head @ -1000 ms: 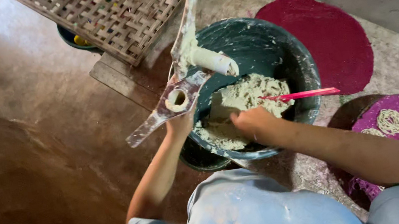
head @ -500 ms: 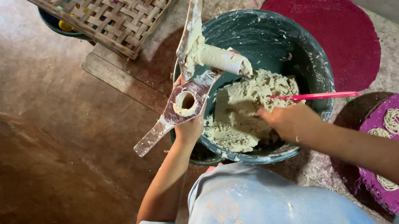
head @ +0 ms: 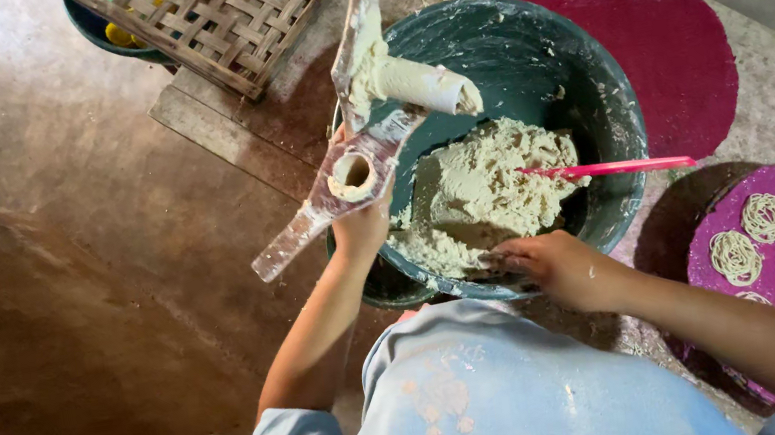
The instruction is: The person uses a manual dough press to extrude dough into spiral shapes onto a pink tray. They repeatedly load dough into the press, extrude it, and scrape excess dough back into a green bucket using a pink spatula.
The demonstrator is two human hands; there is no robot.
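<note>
Garment: pale blue short-sleeved cotton shirt [head: 493, 394], sleeves ending above the elbows. Whitish floury smears and specks on the front, densest at centre. Both forearms bare; no rings, watch or gloves visible.

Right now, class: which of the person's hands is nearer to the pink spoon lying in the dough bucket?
The right hand. It rests at the bucket's near rim, just below the pink spoon and the dough. The left hand is farther off, at the bucket's left edge, gripping the dough-coated press.
</note>
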